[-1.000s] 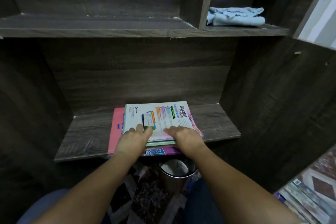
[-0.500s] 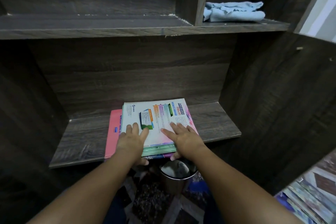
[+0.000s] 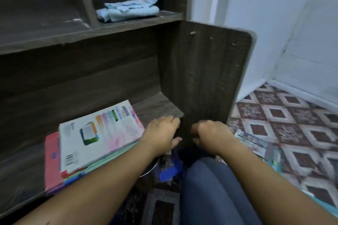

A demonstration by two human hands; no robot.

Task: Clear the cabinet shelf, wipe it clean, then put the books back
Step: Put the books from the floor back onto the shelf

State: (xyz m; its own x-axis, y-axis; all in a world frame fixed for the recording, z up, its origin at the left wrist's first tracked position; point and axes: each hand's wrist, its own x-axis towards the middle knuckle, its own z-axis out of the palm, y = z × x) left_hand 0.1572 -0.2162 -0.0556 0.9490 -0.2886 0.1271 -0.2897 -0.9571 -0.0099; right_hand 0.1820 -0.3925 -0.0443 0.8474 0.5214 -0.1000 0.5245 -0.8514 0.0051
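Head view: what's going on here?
A person is at the cabinet. A stack of books lies on the lower shelf, jutting over its front edge. The left hand and right hand hover empty beside the stack, near the cabinet's side panel. More books lie on the floor to the right, and a folded blue cloth sits on the upper shelf.

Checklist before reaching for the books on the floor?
1. Both empty, left hand and right hand: ok.
2. The book stack lies flat on the lower shelf: ok.
3. Its front edge fully on the shelf: cannot tell.
4. The floor books in view at right: ok, blurred.
5. The cloth out of the way on the upper shelf: ok.
6. Shelf wiped clean: cannot tell.
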